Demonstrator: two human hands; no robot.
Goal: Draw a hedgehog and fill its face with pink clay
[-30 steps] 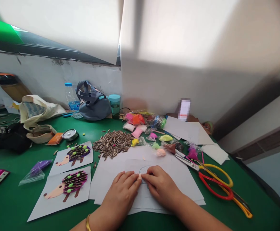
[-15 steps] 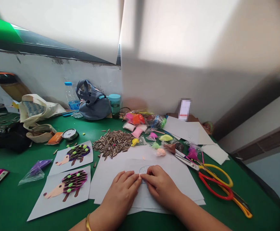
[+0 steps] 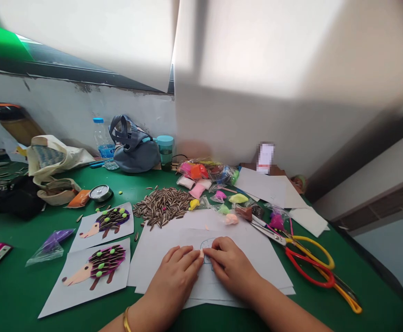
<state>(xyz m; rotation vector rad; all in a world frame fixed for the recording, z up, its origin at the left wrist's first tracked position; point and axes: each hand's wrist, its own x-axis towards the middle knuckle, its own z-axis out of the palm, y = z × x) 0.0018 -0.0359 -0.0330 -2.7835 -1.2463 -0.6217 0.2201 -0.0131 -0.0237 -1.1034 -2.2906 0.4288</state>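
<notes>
A sheet of white paper (image 3: 167, 242) lies before me with a blue outline drawing (image 3: 206, 243) on it, partly covered by my fingers. My left hand (image 3: 177, 269) rests palm down on the sheet, fingers stretched out, its index fingertip against a small lump of peach modelling clay (image 3: 202, 253). From the other side my right hand (image 3: 232, 265) pinches at that clay, thumb and index finger together on the drawing's left edge. Two hedgehog pictures, a nearer one (image 3: 97, 267) and a farther one (image 3: 106, 222), lie to the left, with seed spines and green dots.
A heap of striped sunflower seeds (image 3: 163, 205) sits behind the paper. Bagged clay (image 3: 196, 171) and a peach clay lump (image 3: 232, 219) lie nearby. Scissors with red and yellow handles (image 3: 308, 263) are at right. A bag (image 3: 135, 150), cup (image 3: 166, 152) and bottle (image 3: 103, 138) stand behind.
Both hands stay at nearly the same spot. The right fingers have shifted very slightly, and a little more of the peach clay shows between the fingertips.
</notes>
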